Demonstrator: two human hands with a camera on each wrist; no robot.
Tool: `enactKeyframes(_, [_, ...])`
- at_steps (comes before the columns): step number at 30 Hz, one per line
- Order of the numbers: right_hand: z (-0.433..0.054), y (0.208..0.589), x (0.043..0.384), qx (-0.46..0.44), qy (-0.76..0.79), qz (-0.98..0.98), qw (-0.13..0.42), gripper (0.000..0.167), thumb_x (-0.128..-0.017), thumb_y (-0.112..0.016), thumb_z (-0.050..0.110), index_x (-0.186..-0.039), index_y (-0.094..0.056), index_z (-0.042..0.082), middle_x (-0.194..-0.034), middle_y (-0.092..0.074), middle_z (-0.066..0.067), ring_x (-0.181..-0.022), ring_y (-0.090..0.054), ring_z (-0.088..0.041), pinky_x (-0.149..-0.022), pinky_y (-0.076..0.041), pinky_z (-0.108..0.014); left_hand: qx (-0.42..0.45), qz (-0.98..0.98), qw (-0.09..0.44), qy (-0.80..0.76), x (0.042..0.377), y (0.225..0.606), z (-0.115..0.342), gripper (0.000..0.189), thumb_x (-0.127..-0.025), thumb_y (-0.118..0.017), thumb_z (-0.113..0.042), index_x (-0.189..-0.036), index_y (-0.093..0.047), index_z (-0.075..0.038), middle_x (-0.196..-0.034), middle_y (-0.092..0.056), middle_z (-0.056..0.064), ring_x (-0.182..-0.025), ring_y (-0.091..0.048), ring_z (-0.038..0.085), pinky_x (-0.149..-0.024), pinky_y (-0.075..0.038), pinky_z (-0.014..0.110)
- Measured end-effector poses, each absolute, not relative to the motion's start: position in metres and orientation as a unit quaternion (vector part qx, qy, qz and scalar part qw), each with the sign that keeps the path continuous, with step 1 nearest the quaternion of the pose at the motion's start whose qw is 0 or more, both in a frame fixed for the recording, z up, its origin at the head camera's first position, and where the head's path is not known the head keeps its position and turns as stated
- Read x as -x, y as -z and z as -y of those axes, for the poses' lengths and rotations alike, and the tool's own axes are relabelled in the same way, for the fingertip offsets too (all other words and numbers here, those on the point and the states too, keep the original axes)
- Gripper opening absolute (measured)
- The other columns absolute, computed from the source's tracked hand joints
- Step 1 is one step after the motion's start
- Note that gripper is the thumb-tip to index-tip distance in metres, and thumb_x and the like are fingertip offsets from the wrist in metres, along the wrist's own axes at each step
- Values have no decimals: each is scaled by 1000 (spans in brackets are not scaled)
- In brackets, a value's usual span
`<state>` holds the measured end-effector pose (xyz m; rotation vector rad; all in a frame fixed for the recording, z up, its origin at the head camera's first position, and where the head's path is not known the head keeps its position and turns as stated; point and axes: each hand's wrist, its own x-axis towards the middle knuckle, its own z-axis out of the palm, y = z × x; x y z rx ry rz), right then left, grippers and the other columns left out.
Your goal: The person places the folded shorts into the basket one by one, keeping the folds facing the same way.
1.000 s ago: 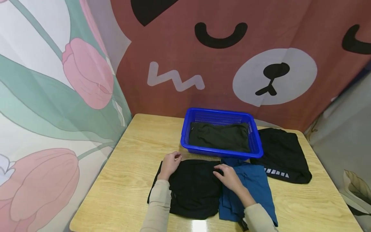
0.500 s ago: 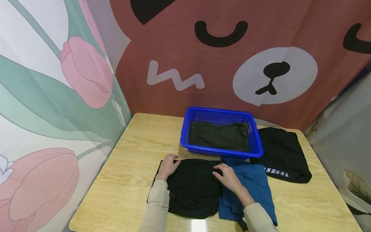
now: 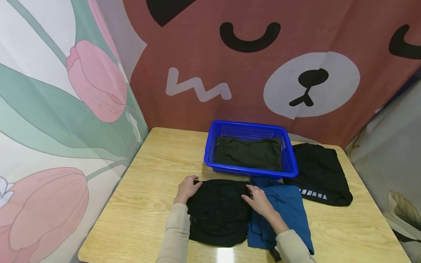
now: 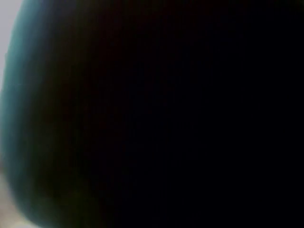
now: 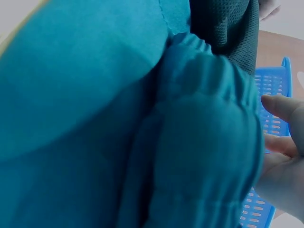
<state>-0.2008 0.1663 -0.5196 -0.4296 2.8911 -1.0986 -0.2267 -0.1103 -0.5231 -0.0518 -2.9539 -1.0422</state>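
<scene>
A folded black garment [image 3: 218, 215] lies at the table's near middle. My left hand [image 3: 187, 188] rests on its far left corner, thumb on the cloth and fingertips at the far edge. My right hand [image 3: 260, 201] touches the garment's far right corner; in the right wrist view its thumb [image 5: 280, 105] and a finger stand apart. A folded blue garment [image 3: 289, 212] lies under the right forearm, beside the black one. Its gathered, elastic-looking edge [image 5: 204, 123] fills much of the right wrist view. The left wrist view is almost wholly dark.
Behind the garments stands a blue plastic basket [image 3: 251, 172] with a folded dark green garment [image 3: 248, 153] inside. Right of it lies another black garment [image 3: 320, 175] with a row of pale marks. A printed curtain [image 3: 197, 109] hangs along the wooden table's [image 3: 138, 193] far edge.
My left hand has slid slightly left along the black garment's far edge, and the garment's left strip no longer shows beside the forearm. The right hand has barely moved.
</scene>
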Motion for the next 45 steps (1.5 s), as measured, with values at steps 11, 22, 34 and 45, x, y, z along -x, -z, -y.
enactKeyframes(11, [-167, 520, 201, 136, 324, -935, 41, 52, -83, -63, 15, -118, -45, -18, -112, -51, -33, -97, -54, -39, -79, -46, -45, -76, 949, -29, 306, 224, 519, 115, 43, -80, -63, -38, -103, -63, -1, -101, -61, 16, -91, -56, 33, -74, -42, 50])
enactKeyframes(22, [-166, 521, 200, 155, 306, -934, 100, 65, -82, -64, 21, -126, -35, -18, -125, -40, -34, -116, -38, -43, -94, -31, -49, -113, 941, -87, 306, 219, 511, 130, 70, -71, -68, -46, -118, -53, 5, -116, -53, 22, -104, -50, 36, -83, -39, 50])
enactKeyframes(34, [-164, 525, 199, 139, 317, -933, 97, 69, -82, -65, 21, -127, -32, -18, -125, -38, -35, -117, -35, -45, -94, -30, -51, -128, 925, -155, 321, 216, 507, 140, 70, -61, -80, -39, -103, -53, 9, -96, -56, 19, -87, -54, 31, -76, -44, 42])
enactKeyframes(45, [-160, 529, 198, 99, 365, -921, 93, 75, -81, -64, 21, -129, -25, -20, -128, -31, -39, -117, -32, -47, -94, -30, -52, -132, 906, -164, 366, 214, 508, 142, 77, -63, -80, -34, -111, -45, 15, -101, -52, 23, -94, -50, 35, -82, -42, 44])
